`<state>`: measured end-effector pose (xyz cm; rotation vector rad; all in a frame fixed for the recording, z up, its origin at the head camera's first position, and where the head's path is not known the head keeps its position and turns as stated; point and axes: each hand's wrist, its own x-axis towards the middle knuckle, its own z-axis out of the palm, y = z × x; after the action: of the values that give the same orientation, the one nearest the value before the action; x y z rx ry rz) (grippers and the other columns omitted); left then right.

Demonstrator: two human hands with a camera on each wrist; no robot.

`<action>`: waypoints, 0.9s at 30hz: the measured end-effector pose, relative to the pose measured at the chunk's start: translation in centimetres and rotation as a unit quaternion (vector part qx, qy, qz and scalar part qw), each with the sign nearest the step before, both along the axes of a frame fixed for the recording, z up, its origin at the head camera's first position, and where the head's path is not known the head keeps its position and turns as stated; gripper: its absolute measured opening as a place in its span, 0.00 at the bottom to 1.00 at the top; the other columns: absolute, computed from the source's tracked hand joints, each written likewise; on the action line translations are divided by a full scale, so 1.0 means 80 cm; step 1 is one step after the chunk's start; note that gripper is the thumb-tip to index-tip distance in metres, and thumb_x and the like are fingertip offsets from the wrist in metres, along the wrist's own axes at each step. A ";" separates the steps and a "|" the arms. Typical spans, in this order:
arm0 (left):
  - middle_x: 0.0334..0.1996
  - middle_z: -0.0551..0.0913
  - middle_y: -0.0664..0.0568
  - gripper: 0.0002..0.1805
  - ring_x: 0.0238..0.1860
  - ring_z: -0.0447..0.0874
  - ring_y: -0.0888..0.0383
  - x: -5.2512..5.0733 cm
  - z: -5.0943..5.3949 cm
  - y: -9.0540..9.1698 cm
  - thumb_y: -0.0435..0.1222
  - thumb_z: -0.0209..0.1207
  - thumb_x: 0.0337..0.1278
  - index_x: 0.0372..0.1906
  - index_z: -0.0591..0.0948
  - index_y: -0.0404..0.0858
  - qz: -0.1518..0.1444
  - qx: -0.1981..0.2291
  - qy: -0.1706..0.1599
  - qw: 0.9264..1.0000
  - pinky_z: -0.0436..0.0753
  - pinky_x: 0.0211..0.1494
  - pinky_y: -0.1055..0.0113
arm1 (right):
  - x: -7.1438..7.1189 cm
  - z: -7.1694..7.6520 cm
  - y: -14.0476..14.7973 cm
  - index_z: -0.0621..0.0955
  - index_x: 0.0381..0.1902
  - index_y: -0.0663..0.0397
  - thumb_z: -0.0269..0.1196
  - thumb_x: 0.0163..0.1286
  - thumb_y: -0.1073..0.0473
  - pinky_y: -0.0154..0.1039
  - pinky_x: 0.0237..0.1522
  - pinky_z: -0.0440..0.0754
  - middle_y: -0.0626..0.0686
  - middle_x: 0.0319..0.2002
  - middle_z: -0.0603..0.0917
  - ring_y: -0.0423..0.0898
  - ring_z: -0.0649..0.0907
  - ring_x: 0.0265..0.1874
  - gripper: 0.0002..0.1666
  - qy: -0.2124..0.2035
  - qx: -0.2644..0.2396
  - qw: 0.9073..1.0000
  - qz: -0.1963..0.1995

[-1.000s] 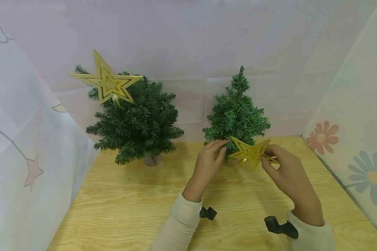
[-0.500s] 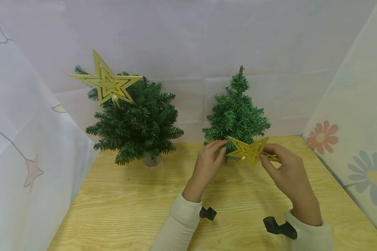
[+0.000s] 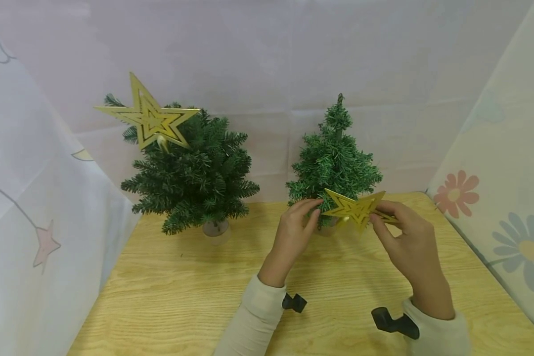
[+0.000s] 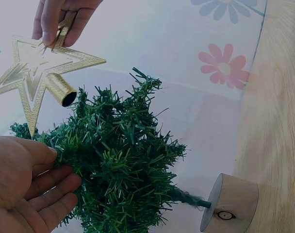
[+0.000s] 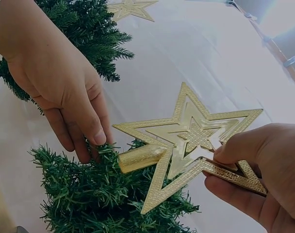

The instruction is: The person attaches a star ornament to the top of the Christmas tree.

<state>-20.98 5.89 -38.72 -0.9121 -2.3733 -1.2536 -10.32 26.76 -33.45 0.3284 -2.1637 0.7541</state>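
Note:
My right hand (image 3: pixel 407 244) pinches one point of a gold star tree topper (image 5: pixel 186 131) between thumb and fingers. The topper's short hollow tube (image 4: pixel 61 89) sticks out from the star toward the small green Christmas tree (image 3: pixel 335 163). In the head view the star hangs in front of that tree's lower branches. My left hand (image 3: pixel 292 232) is at the tree's left side, thumb and fingers apart and loosely bent. Its fingertips are at the branches in both wrist views; whether they press on them I cannot tell.
A fuller Christmas tree (image 3: pixel 196 173) stands at the left, with another gold star (image 3: pixel 153 118) at its top. The smaller tree has a round wooden base (image 4: pixel 232 204). Both trees stand at the back of the wooden table (image 3: pixel 196 291), before a pale cloth backdrop (image 3: pixel 240 54).
The star in my right hand has shifted slightly left, then back right and a little up, and its tilt has changed. My left hand stays in place.

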 end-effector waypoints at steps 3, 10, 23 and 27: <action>0.59 0.78 0.54 0.18 0.62 0.74 0.58 0.000 0.000 0.000 0.44 0.52 0.73 0.62 0.78 0.50 0.000 0.000 0.000 1.000 0.77 0.59 0.62 | 0.000 0.000 -0.001 0.83 0.46 0.60 0.70 0.57 0.74 0.19 0.47 0.74 0.53 0.41 0.86 0.42 0.84 0.41 0.18 0.017 -0.005 1.000 -0.010; 0.58 0.78 0.55 0.18 0.61 0.74 0.58 -0.001 -0.001 0.001 0.43 0.53 0.72 0.62 0.79 0.49 0.003 -0.001 0.003 1.000 0.77 0.60 0.61 | -0.001 0.002 -0.003 0.84 0.43 0.60 0.71 0.55 0.74 0.19 0.47 0.74 0.54 0.38 0.86 0.35 0.83 0.40 0.16 0.062 -0.021 0.997 -0.031; 0.58 0.78 0.56 0.17 0.61 0.74 0.58 -0.001 -0.001 0.000 0.42 0.53 0.72 0.62 0.79 0.50 0.007 -0.006 0.003 1.000 0.78 0.59 0.61 | -0.005 0.002 -0.005 0.84 0.40 0.68 0.69 0.60 0.71 0.24 0.47 0.78 0.59 0.34 0.86 0.42 0.85 0.37 0.10 0.130 -0.062 0.990 -0.014; 0.59 0.77 0.56 0.17 0.62 0.73 0.58 -0.001 -0.001 0.001 0.43 0.53 0.72 0.62 0.79 0.50 0.007 -0.006 0.006 1.000 0.78 0.59 0.60 | -0.005 0.006 -0.009 0.83 0.38 0.72 0.68 0.59 0.73 0.26 0.47 0.79 0.60 0.34 0.85 0.42 0.85 0.36 0.09 0.157 -0.095 0.983 -0.010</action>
<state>-21.05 5.96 -38.84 -0.9017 -2.3754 -1.2261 -10.71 26.00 -32.96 0.3025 -1.7832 0.8299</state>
